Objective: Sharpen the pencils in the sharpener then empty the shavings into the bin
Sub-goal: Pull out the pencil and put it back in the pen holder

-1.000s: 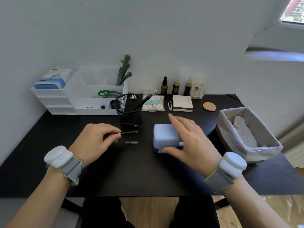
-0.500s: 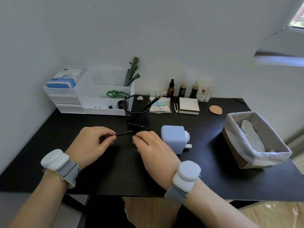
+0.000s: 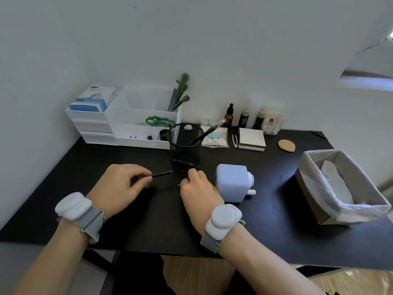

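Left hand [image 3: 119, 184], frame centre-left, is pinching a slim dark pencil [image 3: 162, 173]. Right hand [image 3: 197, 190] is curling over a small grey cap [image 3: 179, 185] on the matte black desk [image 3: 148, 226]; grasp unclear. Boxy pale-blue plastic sharpener [image 3: 231, 182] is standing just beside it.

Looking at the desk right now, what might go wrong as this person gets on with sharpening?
The mesh pencil cup stands right behind both hands, with a pen leaning out; a careless reach could tip it. The left hand pinches a thin dark pencil only by its end, so it may slip. The bin sits at the desk's right edge, so shavings carried from the blue sharpener could spill.
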{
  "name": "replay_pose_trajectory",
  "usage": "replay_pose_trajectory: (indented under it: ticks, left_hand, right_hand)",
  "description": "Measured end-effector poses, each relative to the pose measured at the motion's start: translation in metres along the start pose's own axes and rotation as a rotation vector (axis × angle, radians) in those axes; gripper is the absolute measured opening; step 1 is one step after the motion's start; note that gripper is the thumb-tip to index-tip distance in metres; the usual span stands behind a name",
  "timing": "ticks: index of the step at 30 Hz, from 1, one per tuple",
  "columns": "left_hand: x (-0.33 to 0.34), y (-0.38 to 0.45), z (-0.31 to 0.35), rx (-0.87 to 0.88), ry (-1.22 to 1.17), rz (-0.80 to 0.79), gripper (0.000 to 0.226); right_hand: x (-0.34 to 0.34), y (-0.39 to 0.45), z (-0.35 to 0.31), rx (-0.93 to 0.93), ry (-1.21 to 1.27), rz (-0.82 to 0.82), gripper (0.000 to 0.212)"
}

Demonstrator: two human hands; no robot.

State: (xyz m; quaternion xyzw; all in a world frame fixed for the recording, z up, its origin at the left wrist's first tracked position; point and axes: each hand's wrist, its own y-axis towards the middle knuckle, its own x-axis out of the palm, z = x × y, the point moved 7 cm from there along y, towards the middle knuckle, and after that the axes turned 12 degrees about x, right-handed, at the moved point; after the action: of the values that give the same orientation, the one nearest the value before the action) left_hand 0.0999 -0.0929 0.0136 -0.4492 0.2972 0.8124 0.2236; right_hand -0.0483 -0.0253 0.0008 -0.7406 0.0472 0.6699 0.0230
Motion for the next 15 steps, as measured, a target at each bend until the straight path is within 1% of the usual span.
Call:
replay_pose_trajectory:
  ticks: [2,6,10,15]
  left_hand:
    - [0.001,0.000,-0.001,0.002,-0.006,-0.005,0.014]
    - [0.003,0.001,-0.001,0.009,-0.007,-0.022,0.015]
    - [0.001,0.000,-0.002,0.009,0.001,-0.019,0.015]
    - [-0.004,0.000,0.004,0.038,0.010,-0.008,0.014]
  right_hand:
    - [0.001,0.001,0.001,0.013,0.007,-0.022,0.021]
    - [-0.001,0.003,0.002,0.021,0.082,-0.011,0.025]
    - [-0.010,0.004,0.003,0.034,0.169,0.040,0.016]
    - [-0.016,0.003,0.002,-0.003,0.204,0.095,0.013]
